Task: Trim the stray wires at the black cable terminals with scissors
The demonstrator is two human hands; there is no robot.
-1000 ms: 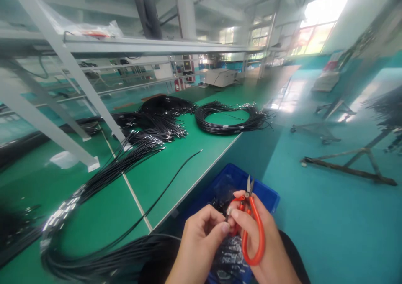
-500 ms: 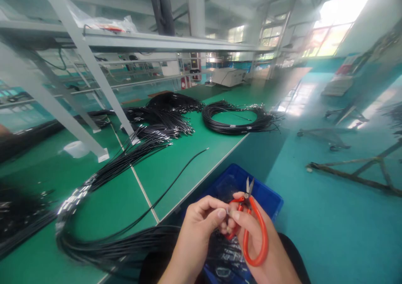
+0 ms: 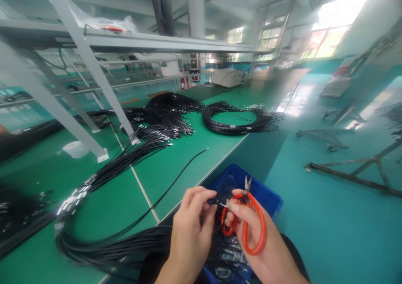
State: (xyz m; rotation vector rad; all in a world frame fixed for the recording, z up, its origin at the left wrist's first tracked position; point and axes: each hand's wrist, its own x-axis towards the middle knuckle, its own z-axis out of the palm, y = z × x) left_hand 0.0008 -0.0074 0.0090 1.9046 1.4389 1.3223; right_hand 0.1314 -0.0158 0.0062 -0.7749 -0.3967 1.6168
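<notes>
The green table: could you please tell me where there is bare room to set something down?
The green table has one free patch bordered by the single cable, the coil and the front edge; another lies inside the bend of the cable bundle. It is crowded farther back, with heaped cables left of the coil.

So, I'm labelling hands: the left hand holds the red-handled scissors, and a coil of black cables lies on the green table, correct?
Not quite: the head view shows the red-handled scissors in the right hand, not the left hand. The coil of black cables does lie on the green table.
</notes>
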